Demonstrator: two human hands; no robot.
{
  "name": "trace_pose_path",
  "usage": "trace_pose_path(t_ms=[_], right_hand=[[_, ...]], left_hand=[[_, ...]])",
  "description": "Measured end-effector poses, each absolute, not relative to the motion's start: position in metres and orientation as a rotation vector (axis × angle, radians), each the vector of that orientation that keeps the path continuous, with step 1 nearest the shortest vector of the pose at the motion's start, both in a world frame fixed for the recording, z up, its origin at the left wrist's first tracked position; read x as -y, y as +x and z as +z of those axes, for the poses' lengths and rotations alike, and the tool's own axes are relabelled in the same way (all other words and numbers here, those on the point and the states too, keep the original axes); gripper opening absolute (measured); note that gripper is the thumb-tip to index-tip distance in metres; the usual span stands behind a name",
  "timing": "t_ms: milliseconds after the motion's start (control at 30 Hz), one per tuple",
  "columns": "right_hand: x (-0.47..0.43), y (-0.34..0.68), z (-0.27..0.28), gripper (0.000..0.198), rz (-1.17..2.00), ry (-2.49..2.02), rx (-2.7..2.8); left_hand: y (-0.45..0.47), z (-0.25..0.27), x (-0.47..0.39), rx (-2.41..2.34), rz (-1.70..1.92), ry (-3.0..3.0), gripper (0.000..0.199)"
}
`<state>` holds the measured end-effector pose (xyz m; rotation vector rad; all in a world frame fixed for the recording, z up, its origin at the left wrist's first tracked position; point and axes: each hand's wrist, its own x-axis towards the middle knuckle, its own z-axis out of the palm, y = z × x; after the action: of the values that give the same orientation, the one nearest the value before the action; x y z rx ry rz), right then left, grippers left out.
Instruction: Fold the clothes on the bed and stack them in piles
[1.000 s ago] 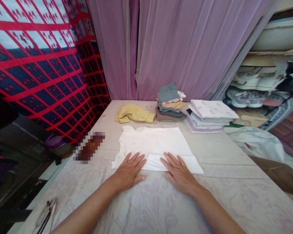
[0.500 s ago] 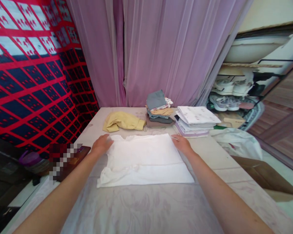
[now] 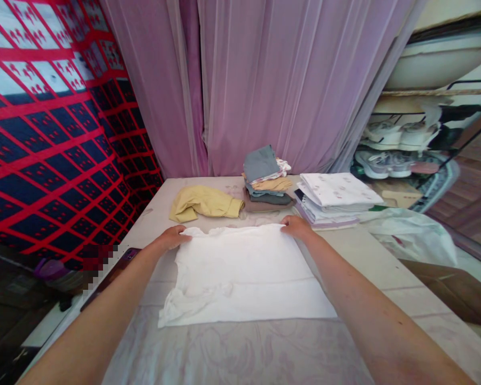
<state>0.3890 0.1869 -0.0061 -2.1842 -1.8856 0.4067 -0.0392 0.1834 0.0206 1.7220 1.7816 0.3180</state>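
Note:
A white shirt [image 3: 240, 272] lies spread on the patterned bedsheet in front of me, with a wavy, crumpled left edge and a straighter right edge. At its far left corner my left hand [image 3: 173, 236] pinches the cloth between thumb and fingers. My right hand [image 3: 297, 226] grips the far right corner the same way, close beside a stack of folded white cloths [image 3: 336, 192]. Beyond the shirt rests a loosely bunched yellow garment [image 3: 204, 203]. To its right stands a pile of folded clothes [image 3: 266, 182] in grey, tan and brown.
A purple curtain [image 3: 264, 80] hangs behind the bed, and a red and dark checked cloth [image 3: 60, 139] covers the left side. A phone [image 3: 130, 256] lies at the left edge. On the right are a shoe rack [image 3: 409, 115], a plastic bag [image 3: 417, 235] and a brown box [image 3: 449, 289].
The far edge of the shirt is now pulled straighter between my hands. My right hand's fingers have closed on its corner. The view has shifted slightly.

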Motion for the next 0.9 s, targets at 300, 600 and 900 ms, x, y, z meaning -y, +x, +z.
trace_pose_path(t_ms=[300,600,900], right_hand=[[-0.130,0.398,-0.009,0.030,0.266,-1.893,1.911],[-0.081,0.397,-0.018,0.020,0.046,-1.823,2.025],[-0.063,0.389,-0.013,0.026,0.010,-1.836,2.194]], left_hand=[[-0.045,0.022,-0.158,-1.352,0.617,1.690,0.051],[-0.053,0.008,-0.126,-1.406,0.545,1.840,0.026],[-0.048,0.017,-0.112,-1.474,0.275,2.301,0.040]])
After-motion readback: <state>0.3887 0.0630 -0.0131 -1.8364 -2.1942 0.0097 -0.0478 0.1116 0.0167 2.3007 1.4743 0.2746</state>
